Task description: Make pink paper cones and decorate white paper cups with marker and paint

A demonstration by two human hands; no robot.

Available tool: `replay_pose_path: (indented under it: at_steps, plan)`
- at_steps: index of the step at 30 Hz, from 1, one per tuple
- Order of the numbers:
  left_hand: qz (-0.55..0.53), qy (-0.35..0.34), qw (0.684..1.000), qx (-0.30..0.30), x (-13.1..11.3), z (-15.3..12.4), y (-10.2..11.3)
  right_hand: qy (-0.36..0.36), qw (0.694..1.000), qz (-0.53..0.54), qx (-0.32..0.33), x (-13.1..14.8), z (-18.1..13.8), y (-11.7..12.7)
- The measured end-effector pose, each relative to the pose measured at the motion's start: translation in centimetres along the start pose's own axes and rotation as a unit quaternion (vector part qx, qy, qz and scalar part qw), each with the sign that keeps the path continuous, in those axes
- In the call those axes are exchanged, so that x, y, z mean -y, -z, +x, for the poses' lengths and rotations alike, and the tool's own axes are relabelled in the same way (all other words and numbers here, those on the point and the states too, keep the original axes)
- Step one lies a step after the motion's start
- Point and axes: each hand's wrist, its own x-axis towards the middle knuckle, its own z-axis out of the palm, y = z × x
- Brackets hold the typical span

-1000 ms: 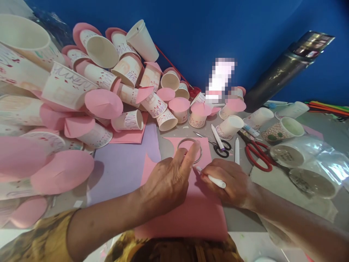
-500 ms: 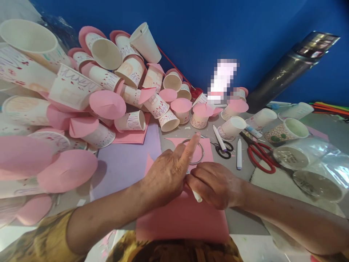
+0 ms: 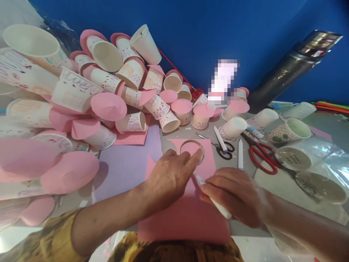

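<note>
A pink paper sheet (image 3: 188, 214) lies on the table in front of me. On its far end sits a metal ring (image 3: 192, 150). My left hand (image 3: 170, 176) rests on the sheet with its fingers spread, and the fingertips press the near rim of the ring. My right hand (image 3: 234, 196) is closed round a white pen (image 3: 215, 198), whose tip touches the paper just below the ring.
A big heap of decorated paper cups with pink paper lids (image 3: 81, 105) fills the left. A purple sheet (image 3: 122, 163) lies left of the pink one. Red scissors (image 3: 259, 153), black scissors (image 3: 222, 147), two pens (image 3: 240, 154) and plastic-wrapped cups (image 3: 313, 163) lie to the right.
My right hand drew back from beside the left hand, down and to the right, with the pen. My left index finger dropped from pointing up onto the ring's rim.
</note>
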Motion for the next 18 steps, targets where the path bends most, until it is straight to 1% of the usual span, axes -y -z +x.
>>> replay_pose_path:
  at_steps: [2, 4, 6, 8, 11, 14, 15, 17, 18]
  plan:
    - [0.034, -0.026, 0.999, 0.019, -0.7, -0.3, -0.1, -0.032, 0.999, -0.007, -0.006, 0.1, -0.8, 2.0]
    - [0.063, -0.044, 0.997, 0.028, -1.5, -0.5, -0.2, -0.060, 0.997, -0.042, -0.017, -0.2, -1.4, 3.7]
    - [0.090, -0.042, 0.995, 0.029, -2.4, -0.6, -0.2, -0.095, 0.991, -0.080, -0.042, -0.8, -1.4, 4.8]
    - [0.115, -0.028, 0.992, 0.033, -3.3, -0.5, -0.1, -0.146, 0.983, -0.096, -0.063, -1.7, -0.7, 5.2]
    - [0.124, -0.007, 0.991, 0.058, -4.5, -0.4, 0.4, -0.210, 0.970, -0.086, -0.093, -2.8, 1.4, 4.8]
    - [0.125, 0.013, 0.986, 0.105, -5.5, -0.4, 0.9, -0.222, 0.969, -0.026, -0.108, -3.7, 4.2, 3.5]
    - [0.132, 0.020, 0.984, 0.119, -5.8, -0.4, 1.0, -0.226, 0.969, 0.005, -0.099, -4.0, 5.2, 2.9]
    - [0.157, 0.031, 0.978, 0.132, -6.4, -0.6, 1.1, -0.230, 0.969, 0.070, -0.054, -4.3, 7.0, 1.7]
    - [0.171, 0.034, 0.976, 0.131, -6.7, -0.8, 1.1, -0.223, 0.969, 0.105, -0.020, -4.5, 7.8, 1.0]
